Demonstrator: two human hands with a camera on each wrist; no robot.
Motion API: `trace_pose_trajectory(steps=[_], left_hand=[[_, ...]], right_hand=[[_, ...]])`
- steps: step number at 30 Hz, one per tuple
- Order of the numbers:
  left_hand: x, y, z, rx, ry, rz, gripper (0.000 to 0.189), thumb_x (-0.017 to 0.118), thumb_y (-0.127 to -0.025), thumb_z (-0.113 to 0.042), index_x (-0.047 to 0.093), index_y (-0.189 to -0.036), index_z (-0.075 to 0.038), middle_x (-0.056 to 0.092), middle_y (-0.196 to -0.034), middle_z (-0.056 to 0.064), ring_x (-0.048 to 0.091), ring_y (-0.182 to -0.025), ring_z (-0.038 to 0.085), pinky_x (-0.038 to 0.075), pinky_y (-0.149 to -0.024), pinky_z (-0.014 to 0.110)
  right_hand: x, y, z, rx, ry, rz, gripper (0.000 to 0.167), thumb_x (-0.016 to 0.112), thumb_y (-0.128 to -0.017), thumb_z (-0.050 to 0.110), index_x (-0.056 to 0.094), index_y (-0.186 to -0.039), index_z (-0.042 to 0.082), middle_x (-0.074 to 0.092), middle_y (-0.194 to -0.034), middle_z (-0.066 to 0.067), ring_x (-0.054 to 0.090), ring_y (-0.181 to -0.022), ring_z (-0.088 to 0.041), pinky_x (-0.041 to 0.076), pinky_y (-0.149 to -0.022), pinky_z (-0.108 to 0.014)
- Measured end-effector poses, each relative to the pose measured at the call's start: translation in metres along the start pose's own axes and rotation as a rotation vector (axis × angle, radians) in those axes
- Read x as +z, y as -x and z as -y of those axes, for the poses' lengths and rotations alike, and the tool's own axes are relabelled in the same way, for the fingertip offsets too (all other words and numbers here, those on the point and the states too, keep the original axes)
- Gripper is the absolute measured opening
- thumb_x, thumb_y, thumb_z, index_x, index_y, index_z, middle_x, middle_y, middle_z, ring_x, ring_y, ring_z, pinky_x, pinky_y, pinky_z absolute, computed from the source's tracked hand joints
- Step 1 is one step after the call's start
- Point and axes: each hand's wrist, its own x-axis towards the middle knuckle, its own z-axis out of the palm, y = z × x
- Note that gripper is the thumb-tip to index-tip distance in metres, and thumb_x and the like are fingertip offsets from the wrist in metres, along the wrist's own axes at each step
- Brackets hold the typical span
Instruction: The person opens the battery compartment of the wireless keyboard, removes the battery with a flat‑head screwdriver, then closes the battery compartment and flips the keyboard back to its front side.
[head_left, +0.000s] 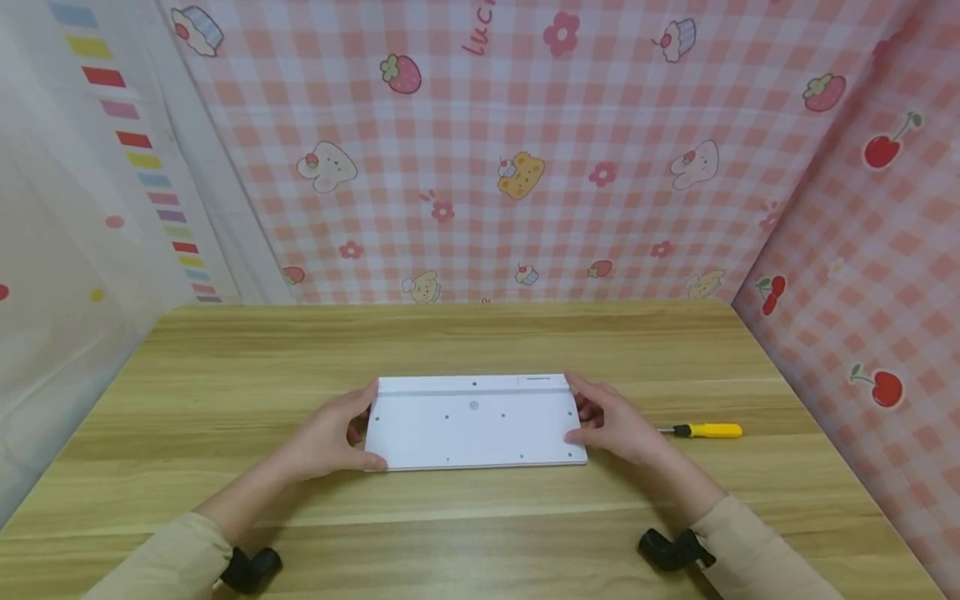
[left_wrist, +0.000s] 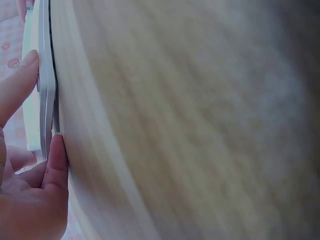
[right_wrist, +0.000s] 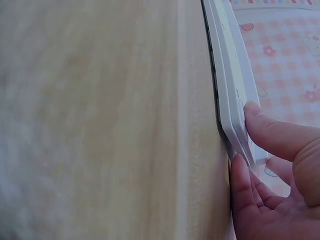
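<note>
A slim white keyboard [head_left: 474,433] lies face down at the middle of the table, its underside showing small screw holes and a raised strip along the far edge. The left hand [head_left: 326,437] grips its left end, thumb on the upper face near the front corner. At the other end the right hand [head_left: 615,423] holds the keyboard the same way, thumb on top. In the left wrist view, fingertips [left_wrist: 57,142] reach under the keyboard's edge [left_wrist: 46,90]. The right wrist view shows the thumb [right_wrist: 255,111] on the white casing [right_wrist: 227,75] and fingers below it.
A yellow-handled screwdriver [head_left: 712,431] lies on the wooden table [head_left: 480,533] to the right, its shaft partly behind the right wrist. Pink checked cloth [head_left: 480,225] hangs at the back and right, pale cloth [head_left: 82,292] at the left. Black wrist mounts [head_left: 671,550] stick out from both sleeves.
</note>
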Motion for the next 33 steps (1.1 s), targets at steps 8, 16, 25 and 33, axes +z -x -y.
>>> trace_pose_trajectory(steps=[8,16,25,33], left_hand=[[0.000,0.001,-0.001,-0.032,-0.044,0.012,0.108,0.092,-0.068,-0.036,0.035,-0.146,0.013,0.047,-0.139,0.026,0.051,-0.084,0.016,0.049,-0.071,0.025],[-0.002,-0.003,-0.001,-0.008,-0.051,-0.003,0.099,0.089,-0.073,-0.033,0.038,-0.143,0.016,0.047,-0.139,0.029,0.056,-0.106,0.034,0.051,-0.087,0.041],[0.000,-0.029,-0.015,0.062,-0.069,-0.152,0.078,0.087,-0.076,-0.025,0.052,-0.136,0.010,0.052,-0.139,0.027,0.045,-0.130,0.045,0.036,-0.106,0.057],[0.013,-0.056,-0.036,0.098,0.015,-0.156,0.067,0.085,-0.079,-0.022,0.058,-0.133,0.005,0.063,-0.130,0.017,0.056,-0.123,0.035,0.040,-0.105,0.051]], right_hand=[[0.000,0.001,-0.003,0.038,-0.008,0.011,0.081,0.080,-0.084,0.009,0.036,-0.151,0.000,0.048,-0.115,-0.017,0.050,-0.099,-0.025,0.050,-0.080,-0.025],[-0.001,0.001,-0.003,0.004,0.017,-0.018,0.074,0.079,-0.085,0.009,0.040,-0.148,-0.003,0.050,-0.115,-0.019,0.053,-0.099,-0.027,0.051,-0.082,-0.029],[-0.005,-0.011,0.010,-0.065,0.131,-0.140,0.043,0.077,-0.087,0.009,0.064,-0.128,0.002,0.058,-0.116,-0.016,0.059,-0.096,-0.028,0.053,-0.082,-0.042],[-0.004,-0.028,0.020,-0.090,0.157,-0.152,0.030,0.077,-0.087,0.012,0.072,-0.115,0.005,0.063,-0.110,-0.011,0.059,-0.093,-0.024,0.052,-0.080,-0.039]])
